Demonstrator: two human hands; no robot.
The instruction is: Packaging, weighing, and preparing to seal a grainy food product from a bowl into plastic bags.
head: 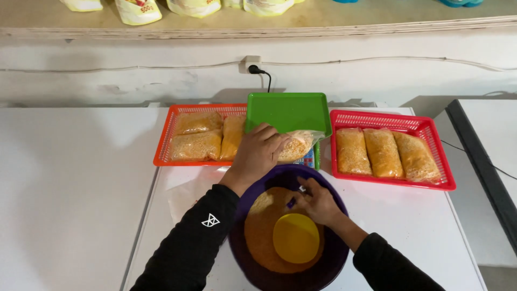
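My left hand (257, 153) grips a clear plastic bag of orange-yellow grain (298, 145) at the near edge of a green tray (288, 110). My right hand (316, 202) reaches into a dark purple bowl (328, 258) full of the same grain. Its fingers pinch something small and dark that I cannot make out. A yellow scoop (295, 238) lies on the grain just below that hand. The green tray sits on a small scale whose front (308, 160) peeks out under the bag.
An orange basket (164, 145) at the left holds three filled bags. A red basket (431, 129) at the right holds three more. A wall socket with a black plug (253, 67) is behind the tray. Packets lie on a shelf above. A second table (484, 156) stands at the right.
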